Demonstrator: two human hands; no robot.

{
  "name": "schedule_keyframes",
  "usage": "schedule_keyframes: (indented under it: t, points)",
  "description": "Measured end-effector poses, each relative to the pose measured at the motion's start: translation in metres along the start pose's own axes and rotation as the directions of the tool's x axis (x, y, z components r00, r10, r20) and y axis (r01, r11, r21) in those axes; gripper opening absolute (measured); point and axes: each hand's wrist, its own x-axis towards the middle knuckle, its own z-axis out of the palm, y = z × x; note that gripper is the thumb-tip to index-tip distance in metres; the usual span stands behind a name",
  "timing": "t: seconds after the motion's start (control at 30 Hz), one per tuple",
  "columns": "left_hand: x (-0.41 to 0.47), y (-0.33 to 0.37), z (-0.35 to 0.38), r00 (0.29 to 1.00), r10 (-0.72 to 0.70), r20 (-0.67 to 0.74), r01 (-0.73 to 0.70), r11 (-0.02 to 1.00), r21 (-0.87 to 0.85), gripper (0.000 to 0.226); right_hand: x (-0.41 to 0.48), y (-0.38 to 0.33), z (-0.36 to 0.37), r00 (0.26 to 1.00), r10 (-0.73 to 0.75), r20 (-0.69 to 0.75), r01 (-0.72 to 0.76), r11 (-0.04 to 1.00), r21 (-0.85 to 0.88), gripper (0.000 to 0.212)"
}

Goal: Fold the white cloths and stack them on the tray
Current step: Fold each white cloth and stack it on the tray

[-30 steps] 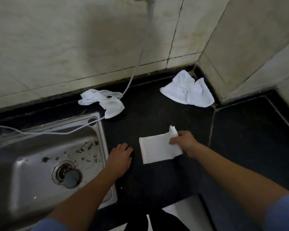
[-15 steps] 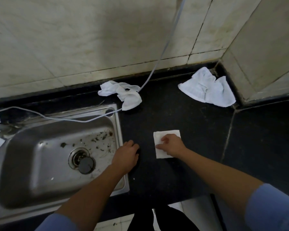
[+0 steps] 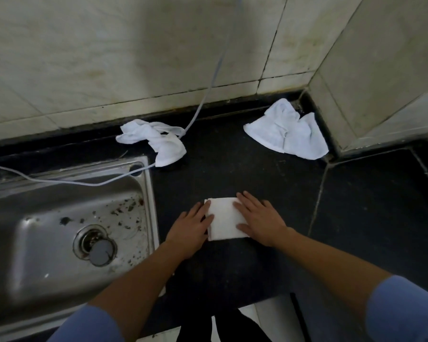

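1 folded white cloth (image 3: 224, 219) lies flat; 2 crumpled cloths (image 3: 156, 140) (image 3: 286, 130) behind.

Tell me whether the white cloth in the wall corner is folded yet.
No: the corner cloth lies crumpled and loose on the black counter, with no neat folds.

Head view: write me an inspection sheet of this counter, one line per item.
Surface: dark countertop, with seams between its slabs.
Job's things: folded cloth lies flat near the front edge. The sink-side cloth and the corner cloth are both crumpled. No tray seen.
Clutter: debris specks in the sink, and a drain plug at the drain.
Hands: left hand and right hand are flat with straight fingers, pressing on the folded cloth's two sides.
Cables: white cable runs down the wall, past the sink-side cloth and across the sink's back rim.
Surroundings: tiled wall behind and to the right.
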Motion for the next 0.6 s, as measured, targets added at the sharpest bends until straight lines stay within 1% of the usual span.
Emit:
schedule_keyframes:
  t: [0.1,0.13,0.17,0.23,0.3,0.4,0.5,0.6]
  points:
    - [-0.006,0.003,-0.003,0.996,-0.051,-0.07,0.047,0.997,-0.06,0.052,0.015,-0.004,-0.019,0.992,-0.013,-0.123,0.021,0.998,0.065,0.054]
    - [-0.01,0.003,-0.004,0.992,-0.077,-0.098,0.069,0.994,-0.081,0.051,0.023,-0.007,-0.026,0.99,-0.012,-0.141,0.024,0.996,0.082,0.053]
    - [-0.016,0.002,-0.005,0.989,-0.099,-0.114,0.088,0.992,-0.094,0.05,0.031,-0.011,-0.031,0.992,-0.009,-0.127,0.022,0.995,0.099,0.055]
    - [-0.03,-0.002,-0.005,0.982,-0.142,-0.124,0.129,0.986,-0.103,0.048,0.044,-0.019,-0.039,0.999,0.003,-0.033,0.001,0.992,0.13,0.057]
    - [-0.045,-0.009,-0.005,0.971,-0.194,-0.141,0.177,0.976,-0.125,0.047,0.054,-0.023,-0.043,0.996,0.025,0.082,-0.039,0.985,0.17,0.051]
    - [-0.065,-0.019,-0.009,0.949,-0.268,-0.166,0.242,0.956,-0.163,0.045,0.058,-0.026,-0.046,0.98,0.07,0.186,-0.112,0.967,0.228,0.044]
    - [-0.082,-0.029,-0.019,0.936,-0.322,-0.14,0.308,0.945,-0.113,0.04,0.05,-0.032,-0.052,0.977,0.087,0.193,-0.146,0.939,0.312,0.04]
    - [-0.089,-0.039,-0.031,0.935,-0.308,-0.175,0.297,0.951,-0.088,0.032,0.028,-0.035,-0.06,0.988,0.092,0.121,-0.131,0.921,0.368,0.026]
